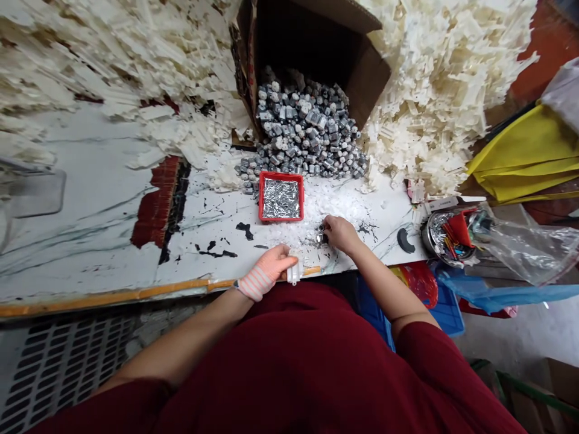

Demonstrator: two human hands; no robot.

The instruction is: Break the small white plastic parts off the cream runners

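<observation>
My left hand [266,272], in a striped pink and white glove, is closed on a small translucent white plastic part [294,272] at the table's front edge. Bare and a little farther in, my right hand [338,233] pinches at a small dark and silvery piece [321,238] on the tabletop; its exact kind is too small to make out. Just beyond both hands, a red square tray [261,211] holds many thin metal pins [280,199]. White bits [325,202] lie scattered to the right of the tray.
A tipped cardboard box [373,78] spills grey and white cylindrical parts [312,132] behind the tray. Heaps of cream plastic pieces [420,90] flank it. At right stand a metal bowl [427,241] of odds and ends and a clear plastic bag [529,247]. A black curved piece [406,240] lies nearby.
</observation>
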